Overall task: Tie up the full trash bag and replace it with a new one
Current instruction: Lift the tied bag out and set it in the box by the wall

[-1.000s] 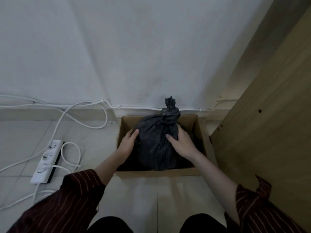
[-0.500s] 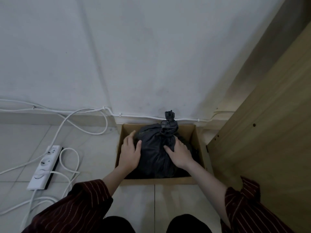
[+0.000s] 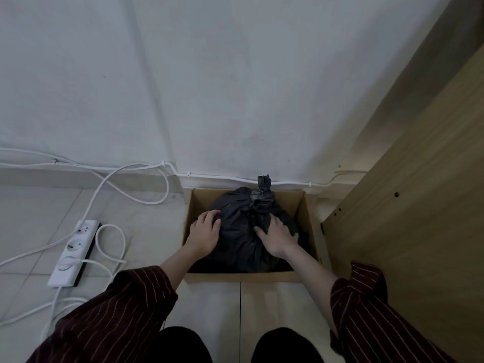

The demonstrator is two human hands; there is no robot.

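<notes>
A full black trash bag (image 3: 239, 231), knotted at its top, sits inside an open cardboard box (image 3: 309, 221) on the floor against the wall. The knot's tail sticks up at the box's far rim. My left hand (image 3: 204, 233) lies flat against the bag's left side, fingers spread. On the bag's right side my right hand (image 3: 276, 238) presses just below the knot, with a ring on one finger. Both hands clasp the bag between them. The bag's bottom is hidden in the box. No new bag is in view.
A white power strip (image 3: 72, 254) with looping white cables (image 3: 110, 239) lies on the tiled floor to the left. A wooden cabinet side (image 3: 408, 205) stands close on the right of the box. The white wall is right behind the box.
The view has tilted up a little, so the box sits lower in the frame. My left hand has slid from the bag's upper left to flat against its side. The bag stays in the box.
</notes>
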